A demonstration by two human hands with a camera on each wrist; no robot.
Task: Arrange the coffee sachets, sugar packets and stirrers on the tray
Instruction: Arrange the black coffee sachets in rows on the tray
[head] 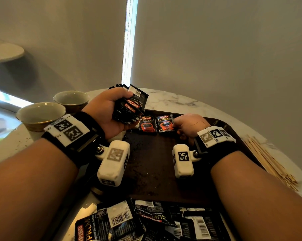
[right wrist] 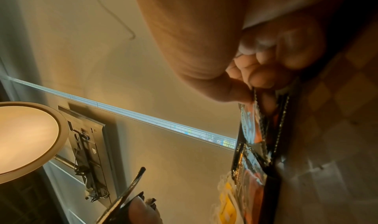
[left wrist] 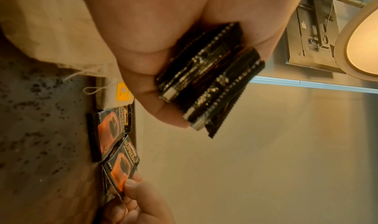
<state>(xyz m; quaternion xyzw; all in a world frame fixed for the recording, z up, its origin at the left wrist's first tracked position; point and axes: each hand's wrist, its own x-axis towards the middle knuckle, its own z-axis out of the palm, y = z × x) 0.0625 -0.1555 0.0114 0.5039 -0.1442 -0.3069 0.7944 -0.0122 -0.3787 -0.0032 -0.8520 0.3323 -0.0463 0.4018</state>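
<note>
My left hand (head: 112, 110) grips a stack of black coffee sachets (head: 129, 105) above the dark brown tray's (head: 150, 162) far left corner; the stack's serrated edges (left wrist: 208, 82) show in the left wrist view. Two coffee sachets lie face up side by side at the tray's far edge: one on the left (head: 146, 125) and one on the right (head: 165, 124). My right hand (head: 186, 126) pinches the right sachet's (left wrist: 120, 166) edge between thumb and finger (right wrist: 253, 80). Wooden stirrers (head: 268, 160) lie on the table right of the tray.
Several more coffee sachets (head: 146, 221) are heaped at the tray's near edge. Two empty cups (head: 40, 113) (head: 71, 100) stand on the marble table (head: 172, 100) at the left. A tea bag with a yellow tag (left wrist: 122, 91) lies beside the left sachet.
</note>
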